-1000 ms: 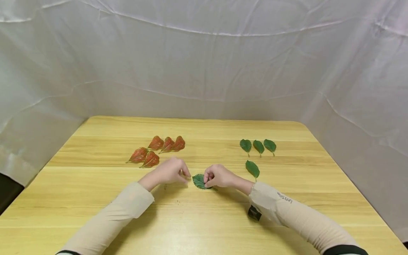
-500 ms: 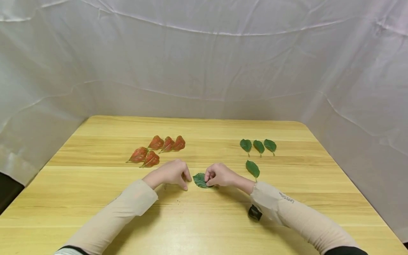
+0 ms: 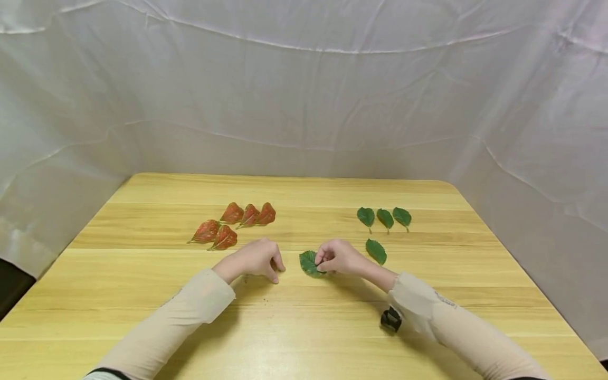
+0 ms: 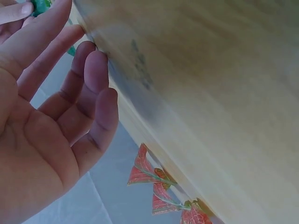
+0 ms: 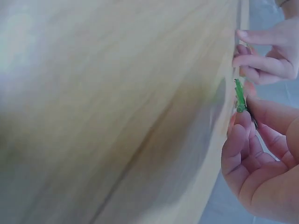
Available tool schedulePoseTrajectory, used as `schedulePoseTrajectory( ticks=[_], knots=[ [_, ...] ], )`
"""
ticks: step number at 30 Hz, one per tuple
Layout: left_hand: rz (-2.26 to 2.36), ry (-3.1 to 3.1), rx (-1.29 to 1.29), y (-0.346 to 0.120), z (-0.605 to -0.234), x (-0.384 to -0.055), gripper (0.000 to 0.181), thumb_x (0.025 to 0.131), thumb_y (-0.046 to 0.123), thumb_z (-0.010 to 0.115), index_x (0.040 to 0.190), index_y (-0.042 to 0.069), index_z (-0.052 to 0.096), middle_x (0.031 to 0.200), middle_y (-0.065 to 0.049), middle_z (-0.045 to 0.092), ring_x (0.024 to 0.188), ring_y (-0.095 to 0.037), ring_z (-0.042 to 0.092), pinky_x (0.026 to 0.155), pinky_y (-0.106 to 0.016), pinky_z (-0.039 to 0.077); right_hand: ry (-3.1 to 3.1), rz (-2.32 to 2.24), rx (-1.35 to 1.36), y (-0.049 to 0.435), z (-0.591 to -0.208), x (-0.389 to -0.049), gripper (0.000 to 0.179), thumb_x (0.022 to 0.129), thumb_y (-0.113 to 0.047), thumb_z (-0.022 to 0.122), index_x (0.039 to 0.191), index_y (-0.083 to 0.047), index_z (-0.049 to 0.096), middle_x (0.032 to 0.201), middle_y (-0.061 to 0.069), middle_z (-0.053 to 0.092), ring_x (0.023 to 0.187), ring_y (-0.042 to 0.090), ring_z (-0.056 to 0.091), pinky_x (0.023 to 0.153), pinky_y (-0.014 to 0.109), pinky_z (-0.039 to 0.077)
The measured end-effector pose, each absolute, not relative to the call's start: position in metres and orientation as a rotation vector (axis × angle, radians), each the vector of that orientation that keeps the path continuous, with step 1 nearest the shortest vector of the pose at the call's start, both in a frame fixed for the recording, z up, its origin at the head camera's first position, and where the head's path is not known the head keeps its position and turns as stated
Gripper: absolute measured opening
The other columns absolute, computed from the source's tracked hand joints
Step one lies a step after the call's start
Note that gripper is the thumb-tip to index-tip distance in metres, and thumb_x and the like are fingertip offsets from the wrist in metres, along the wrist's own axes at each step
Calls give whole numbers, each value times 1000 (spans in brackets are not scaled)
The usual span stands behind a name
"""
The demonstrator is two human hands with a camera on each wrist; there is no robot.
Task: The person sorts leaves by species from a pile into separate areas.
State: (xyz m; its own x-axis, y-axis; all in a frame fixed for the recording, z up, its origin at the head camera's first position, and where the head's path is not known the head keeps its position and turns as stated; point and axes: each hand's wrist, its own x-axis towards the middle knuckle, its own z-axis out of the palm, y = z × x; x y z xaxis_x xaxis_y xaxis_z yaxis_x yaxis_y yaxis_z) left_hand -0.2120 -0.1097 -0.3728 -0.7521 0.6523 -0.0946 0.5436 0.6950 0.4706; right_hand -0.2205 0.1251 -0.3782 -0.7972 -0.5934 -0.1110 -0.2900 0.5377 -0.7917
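My right hand (image 3: 343, 257) pinches a green leaf (image 3: 309, 263) between thumb and fingers near the middle of the table. Its toothed, veined blade points left, and the fingertips cover the stem end. In the right wrist view the same leaf (image 5: 240, 95) appears nearly edge-on. To the left, apart from the leaf, is my left hand (image 3: 256, 257), thumb and fingers loosely bent over the wood with nothing held. The left wrist view shows its palm and relaxed fingers (image 4: 96, 70).
Several red leaves (image 3: 224, 237) lie in a group at the left back of the wooden table (image 3: 304, 338). At the right back are three green leaves (image 3: 385, 219), with another green leaf (image 3: 376, 252) nearer. Pale sheeting (image 3: 304, 105) surrounds the table's back and sides.
My right hand has moved slightly right with the green leaf, which has turned a little and sits farther from my left hand. The left hand's thumb and fingers have spread a little, then stayed put.
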Motion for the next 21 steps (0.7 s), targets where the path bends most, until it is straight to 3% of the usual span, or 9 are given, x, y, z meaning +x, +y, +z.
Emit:
schedulePoseTrajectory(
  ticks=[15, 21],
  knots=[
    [629, 2654, 915, -108, -373, -210, 21, 63, 11, 80, 83, 10, 73, 86, 0, 68, 70, -6, 58, 65, -22, 47, 2483, -1238, -645, 165, -360, -224, 5, 80, -2, 65, 82, 2, 62, 68, 5, 58, 56, 21, 53, 50, 40, 48],
    [620, 2662, 899, -107, -374, -210, 21, 63, 11, 80, 83, 11, 73, 86, 1, 68, 69, -5, 58, 64, -21, 47, 2535, -1285, -601, 189, -354, -226, 8, 81, -2, 63, 87, 4, 62, 70, 5, 57, 59, 25, 54, 50, 39, 48]
  ],
)
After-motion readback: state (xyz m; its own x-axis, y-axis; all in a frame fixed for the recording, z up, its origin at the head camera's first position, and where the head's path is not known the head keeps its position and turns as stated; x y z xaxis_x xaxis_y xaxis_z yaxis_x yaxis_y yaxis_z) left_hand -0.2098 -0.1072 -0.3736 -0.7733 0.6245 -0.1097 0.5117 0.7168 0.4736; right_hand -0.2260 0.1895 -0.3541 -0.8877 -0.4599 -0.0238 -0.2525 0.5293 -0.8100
